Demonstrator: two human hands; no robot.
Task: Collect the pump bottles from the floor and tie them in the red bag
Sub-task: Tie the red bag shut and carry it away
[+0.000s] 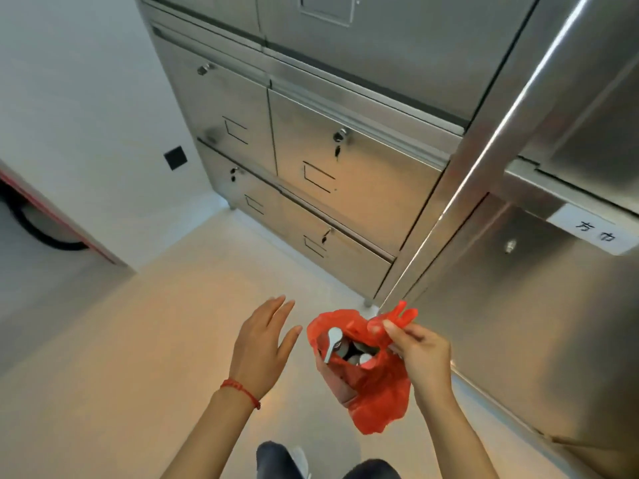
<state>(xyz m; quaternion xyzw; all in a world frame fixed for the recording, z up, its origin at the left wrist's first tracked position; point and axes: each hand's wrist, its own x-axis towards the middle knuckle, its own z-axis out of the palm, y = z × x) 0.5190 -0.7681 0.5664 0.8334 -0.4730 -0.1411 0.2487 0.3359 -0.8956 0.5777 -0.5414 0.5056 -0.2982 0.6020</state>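
Note:
A red plastic bag (375,392) hangs in the air below the middle of the view, its mouth gaping upward. Inside it I see the silver pump heads of the pump bottles (333,342), with their bodies hidden by the plastic. My right hand (420,354) pinches the bag's handle at the upper right of the mouth. My left hand (264,344) hovers to the left of the bag with straight, spread fingers and touches nothing. A red string bracelet sits on the left wrist.
Stainless-steel lockers (345,174) with keys in their locks fill the wall ahead and to the right. A pale floor (138,340) stretches to the left. A white wall with a black socket (175,157) stands at the left. My legs and a shoe (299,459) show at the bottom.

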